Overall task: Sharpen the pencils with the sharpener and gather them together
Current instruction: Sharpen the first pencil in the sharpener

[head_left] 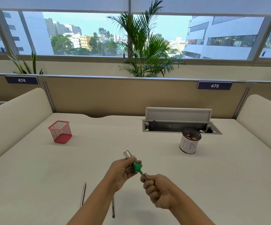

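My left hand (123, 169) grips a sharpener (135, 165) with a green cap and a clear tube, held above the white desk (99, 151). My right hand (157, 189) holds a pencil (142, 173) whose tip is inside the sharpener's green end; most of that pencil is hidden in my fist. Two more pencils lie on the desk near me: one (83, 194) to the left of my left forearm, one (113, 208) partly under it.
A red mesh holder (60, 132) stands at the back left. A white-wrapped mesh cup (190, 142) with shavings inside stands at the back right, in front of an open cable tray (180, 125). Padded dividers flank both sides of the desk.
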### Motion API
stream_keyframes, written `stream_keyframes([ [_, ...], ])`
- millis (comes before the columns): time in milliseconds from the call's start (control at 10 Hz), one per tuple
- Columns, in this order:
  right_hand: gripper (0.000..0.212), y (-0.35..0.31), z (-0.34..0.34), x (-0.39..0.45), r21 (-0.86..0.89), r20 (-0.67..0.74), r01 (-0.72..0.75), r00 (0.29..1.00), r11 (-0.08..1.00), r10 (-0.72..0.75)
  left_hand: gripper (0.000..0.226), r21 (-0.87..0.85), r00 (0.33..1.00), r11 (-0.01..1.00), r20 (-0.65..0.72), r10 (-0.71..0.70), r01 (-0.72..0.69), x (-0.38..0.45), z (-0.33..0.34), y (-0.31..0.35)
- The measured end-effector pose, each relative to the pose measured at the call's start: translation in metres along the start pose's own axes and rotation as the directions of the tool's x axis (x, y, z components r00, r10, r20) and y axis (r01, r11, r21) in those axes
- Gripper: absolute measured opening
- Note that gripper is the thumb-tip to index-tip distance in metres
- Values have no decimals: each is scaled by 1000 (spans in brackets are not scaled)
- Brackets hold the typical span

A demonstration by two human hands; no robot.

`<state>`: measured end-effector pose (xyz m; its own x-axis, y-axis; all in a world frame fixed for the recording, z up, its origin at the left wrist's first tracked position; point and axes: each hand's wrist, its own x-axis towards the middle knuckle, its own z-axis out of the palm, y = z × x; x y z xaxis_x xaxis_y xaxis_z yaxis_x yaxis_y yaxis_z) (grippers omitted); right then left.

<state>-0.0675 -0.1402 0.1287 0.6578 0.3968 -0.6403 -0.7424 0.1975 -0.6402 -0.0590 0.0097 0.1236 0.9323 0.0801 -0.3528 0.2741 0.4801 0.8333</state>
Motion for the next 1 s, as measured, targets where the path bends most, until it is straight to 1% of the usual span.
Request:
stream_keyframes([
  [100,36,4,6,1,-391,-104,209,958,896,-268,16,7,1000,1000,-28,-7,7,2,0,-1],
  [200,20,12,5,6,-857,33,395,683,331,-729,16,-50,997,999,-78,-26,22,3,1,-4],
  [300,8,13,-3,7,-960,228,260,526,-101,-819,18,-80,992,996,-123,-35,25,4,1,-6],
  [400,14,18,-3,11,-962,272,136,469,-235,-841,16,-90,990,996,-139,-30,17,3,5,-9],
  [500,18,17,2,9,-881,5,344,695,326,-719,15,-21,997,1000,-80,-10,8,1,5,-10],
  [600,33,4,1,3,80,-37,-42,998,996,45,18,1,999,999,10,-36,36,-2,0,-5],
  [700,32,-2,2,0,50,11,-26,1000,998,26,20,-15,999,999,5,-41,41,-2,-2,-1],
  [800,21,2,10,-3,-583,-52,312,907,750,-418,17,-64,998,997,-42,-53,51,-1,0,-2],
  [900,18,9,4,4,-910,150,392,614,134,-775,14,-119,993,990,-81,-81,71,0,2,-2],
  [1000,8,12,-5,9,-949,313,182,489,-256,-814,14,-141,989,987,-120,-89,71,1,4,-4],
])
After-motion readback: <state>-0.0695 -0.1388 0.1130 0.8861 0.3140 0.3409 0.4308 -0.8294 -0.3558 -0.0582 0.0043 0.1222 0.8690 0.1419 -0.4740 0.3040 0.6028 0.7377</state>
